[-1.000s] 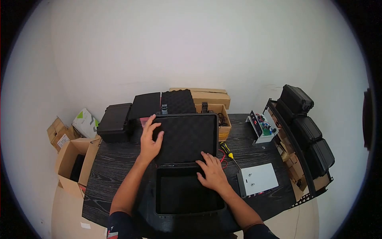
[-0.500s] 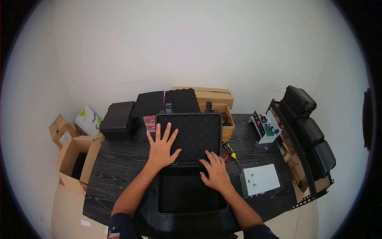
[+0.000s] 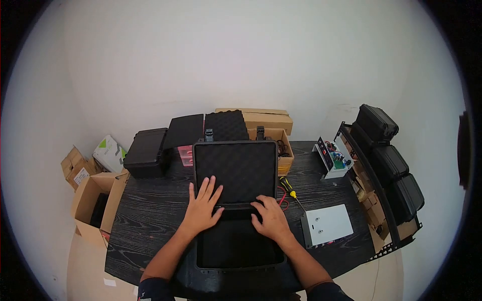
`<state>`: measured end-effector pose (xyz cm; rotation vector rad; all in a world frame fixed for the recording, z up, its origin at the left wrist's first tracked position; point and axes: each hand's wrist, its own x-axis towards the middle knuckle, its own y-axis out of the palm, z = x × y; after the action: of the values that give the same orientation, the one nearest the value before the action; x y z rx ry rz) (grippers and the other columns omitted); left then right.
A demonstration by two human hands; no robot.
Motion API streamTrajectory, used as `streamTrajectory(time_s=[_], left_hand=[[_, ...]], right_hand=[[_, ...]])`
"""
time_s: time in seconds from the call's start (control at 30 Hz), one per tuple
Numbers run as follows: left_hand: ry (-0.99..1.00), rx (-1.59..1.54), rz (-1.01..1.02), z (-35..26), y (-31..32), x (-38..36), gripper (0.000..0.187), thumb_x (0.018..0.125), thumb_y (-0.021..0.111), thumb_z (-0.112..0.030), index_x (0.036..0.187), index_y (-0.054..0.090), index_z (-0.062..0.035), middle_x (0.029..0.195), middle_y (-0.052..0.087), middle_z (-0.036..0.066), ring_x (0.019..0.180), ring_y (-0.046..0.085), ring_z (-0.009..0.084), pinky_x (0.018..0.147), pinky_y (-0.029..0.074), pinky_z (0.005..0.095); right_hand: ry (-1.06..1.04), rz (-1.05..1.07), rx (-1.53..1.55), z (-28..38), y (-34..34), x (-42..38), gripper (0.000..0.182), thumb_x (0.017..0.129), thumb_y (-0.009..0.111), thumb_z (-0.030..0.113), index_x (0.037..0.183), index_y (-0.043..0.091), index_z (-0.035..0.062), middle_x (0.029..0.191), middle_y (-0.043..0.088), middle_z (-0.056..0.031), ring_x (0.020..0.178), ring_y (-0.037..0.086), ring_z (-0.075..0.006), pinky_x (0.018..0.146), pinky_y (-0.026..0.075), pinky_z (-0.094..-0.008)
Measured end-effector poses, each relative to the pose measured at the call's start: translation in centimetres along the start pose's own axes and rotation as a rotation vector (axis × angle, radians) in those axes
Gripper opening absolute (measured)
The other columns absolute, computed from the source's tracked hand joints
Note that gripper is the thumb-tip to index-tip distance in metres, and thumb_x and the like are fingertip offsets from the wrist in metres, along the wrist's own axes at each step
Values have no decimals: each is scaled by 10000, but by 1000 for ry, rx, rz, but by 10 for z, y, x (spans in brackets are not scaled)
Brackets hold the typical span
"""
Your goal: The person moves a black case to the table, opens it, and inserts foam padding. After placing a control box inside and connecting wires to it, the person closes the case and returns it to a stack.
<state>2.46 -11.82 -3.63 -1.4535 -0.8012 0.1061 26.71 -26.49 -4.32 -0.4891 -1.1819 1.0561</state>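
Observation:
An open black hard case (image 3: 240, 266) lies at the front of the dark table, its lid standing up at the back. Dark foam (image 3: 236, 168) with a bumpy pattern lines the lid. My left hand (image 3: 201, 208) rests against the lower left of that foam, fingers spread and holding nothing. On the right, my right hand (image 3: 271, 218) is at the hinge side of the lid, its fingers bent and apart near the foam's lower edge. Both thumbs point inward over the case's base.
A yellow-black screwdriver (image 3: 288, 186) and a white metal box (image 3: 329, 224) lie to the right. Behind them is an opened device with circuit boards (image 3: 337, 159). Black cases (image 3: 389, 163) fill a rack at far right. A closed black case (image 3: 145, 150) and cardboard boxes (image 3: 100, 200) are left.
My left hand has slid down the lid foam toward its lower edge. My right hand has shifted slightly, its fingers more bent. The view has moved a little.

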Motion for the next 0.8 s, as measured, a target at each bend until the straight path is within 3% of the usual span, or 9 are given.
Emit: streamTrajectory(time_s=[0.03,0.13,0.17,0.8], left_hand=[[45,-25,-83,-7,-9,-5,705,917,750,-314,1535,530,-57,1667,393,224,1562,344,411,1265,250,623],[-2,-277,-21,-11,-9,-22,627,883,787,-268,1433,607,-30,1492,549,215,1413,508,412,1186,415,520],[32,-279,-95,-10,-4,-25,578,865,806,-260,1364,646,-15,1372,602,194,1292,583,396,1100,497,470],[31,-193,4,-13,1,-25,675,864,814,-362,1425,608,-48,1444,551,189,1383,502,406,1140,485,492]], right_hand=[[-8,8,15,1,0,0,462,885,757,160,1311,665,5,1368,599,-192,1300,560,-382,1121,477,-455],[-10,33,-14,0,3,1,459,883,760,168,1302,664,7,1346,604,-191,1291,562,-381,1123,475,-457],[-9,33,-8,0,3,2,460,882,761,171,1302,663,8,1341,605,-191,1287,563,-382,1126,472,-459],[-17,54,-11,-2,3,-1,454,886,764,208,1290,673,23,1357,605,-201,1314,561,-393,1202,396,-519]])
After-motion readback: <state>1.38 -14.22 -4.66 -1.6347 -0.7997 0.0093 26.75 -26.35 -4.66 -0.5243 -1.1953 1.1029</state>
